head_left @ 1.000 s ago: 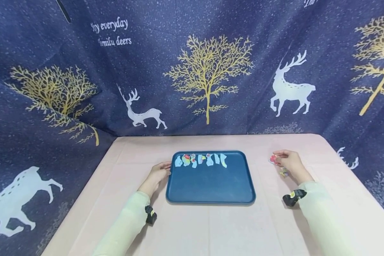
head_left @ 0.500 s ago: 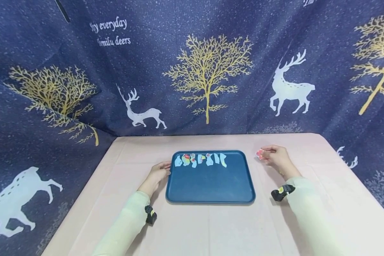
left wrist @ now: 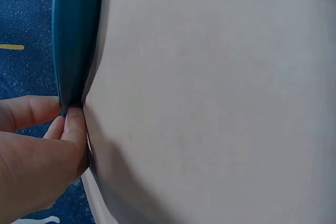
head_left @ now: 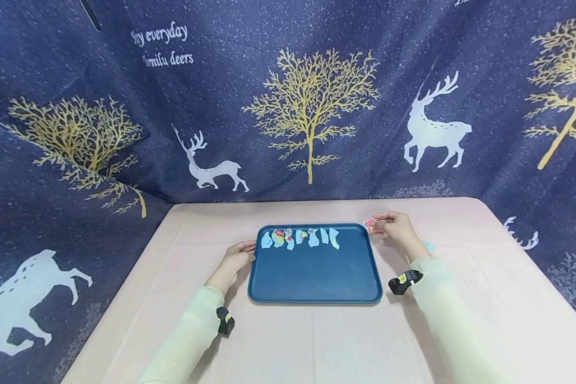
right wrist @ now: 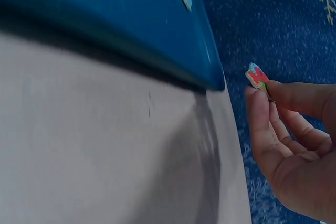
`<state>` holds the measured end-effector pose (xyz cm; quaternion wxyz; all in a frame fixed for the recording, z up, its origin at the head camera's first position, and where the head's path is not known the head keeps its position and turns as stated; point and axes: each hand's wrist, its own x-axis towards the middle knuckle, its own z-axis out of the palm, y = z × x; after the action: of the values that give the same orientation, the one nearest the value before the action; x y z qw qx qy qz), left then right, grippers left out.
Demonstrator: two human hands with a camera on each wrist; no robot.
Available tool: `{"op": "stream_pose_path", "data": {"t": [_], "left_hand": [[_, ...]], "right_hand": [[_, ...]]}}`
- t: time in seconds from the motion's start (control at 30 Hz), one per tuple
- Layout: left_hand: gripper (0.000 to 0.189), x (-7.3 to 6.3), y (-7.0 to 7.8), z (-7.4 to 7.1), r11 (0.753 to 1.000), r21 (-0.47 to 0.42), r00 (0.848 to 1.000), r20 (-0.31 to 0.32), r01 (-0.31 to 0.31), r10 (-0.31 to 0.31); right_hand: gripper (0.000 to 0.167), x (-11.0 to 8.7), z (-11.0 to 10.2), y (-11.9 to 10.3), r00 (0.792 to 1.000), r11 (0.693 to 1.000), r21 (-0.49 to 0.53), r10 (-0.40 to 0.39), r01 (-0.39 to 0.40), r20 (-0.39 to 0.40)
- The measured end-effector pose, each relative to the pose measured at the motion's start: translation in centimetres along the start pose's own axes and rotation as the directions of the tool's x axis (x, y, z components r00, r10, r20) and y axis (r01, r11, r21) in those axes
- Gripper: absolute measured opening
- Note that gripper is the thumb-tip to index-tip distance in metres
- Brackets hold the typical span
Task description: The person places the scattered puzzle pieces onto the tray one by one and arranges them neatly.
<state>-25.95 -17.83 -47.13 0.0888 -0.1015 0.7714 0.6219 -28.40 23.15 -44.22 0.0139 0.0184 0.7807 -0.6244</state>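
Note:
My left hand [head_left: 232,264] grips the left edge of a dark blue tray [head_left: 314,277]. In the left wrist view, thumb and fingers pinch its rim [left wrist: 79,35]. My right hand [head_left: 397,230] pinches a small irregular puzzle piece [right wrist: 256,75], red with blue and a bit of green, between thumb and fingertips. In the head view that piece overlaps the tray's far right corner; the right wrist view shows it just off the corner. Several pale blue pieces with red and yellow patches, such as one piece [head_left: 313,238], lie in a row along the tray's far side.
Another light teal piece [head_left: 429,246] shows on the table beside my right forearm, partly hidden. A pale pink cloth [head_left: 317,341] covers the table. Behind it hangs a dark blue curtain [head_left: 269,32] with deer and trees.
My right hand has carried the red piece leftward from the table's right side to the tray's far right corner. My left hand has stayed on the tray's edge.

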Motion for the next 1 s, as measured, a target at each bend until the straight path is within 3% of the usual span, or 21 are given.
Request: {"op": "stream_pose_path", "data": {"t": [0.37, 0.57, 1.0], "left_hand": [[0.055, 0.1, -0.1, -0.1, 1.000, 0.011, 1.000, -0.001, 0.009, -0.009], [0.055, -0.2, 0.4, -0.1, 1.000, 0.020, 1.000, 0.003, -0.018, 0.018], [0.055, 0.1, 0.2, 0.0, 1.000, 0.009, 1.000, 0.013, 0.008, -0.008]], "right_hand": [[0.034, 1.0, 4.2, -1.1, 0.994, 0.994, -0.002, 0.110, -0.110, 0.007], [0.030, 1.4, 6.2, -1.1, 0.984, 0.984, 0.009, 0.178, -0.178, -0.001], [0.025, 1.1, 7.3, -0.1, 0.981, 0.981, -0.030, 0.192, -0.192, -0.003]]}}
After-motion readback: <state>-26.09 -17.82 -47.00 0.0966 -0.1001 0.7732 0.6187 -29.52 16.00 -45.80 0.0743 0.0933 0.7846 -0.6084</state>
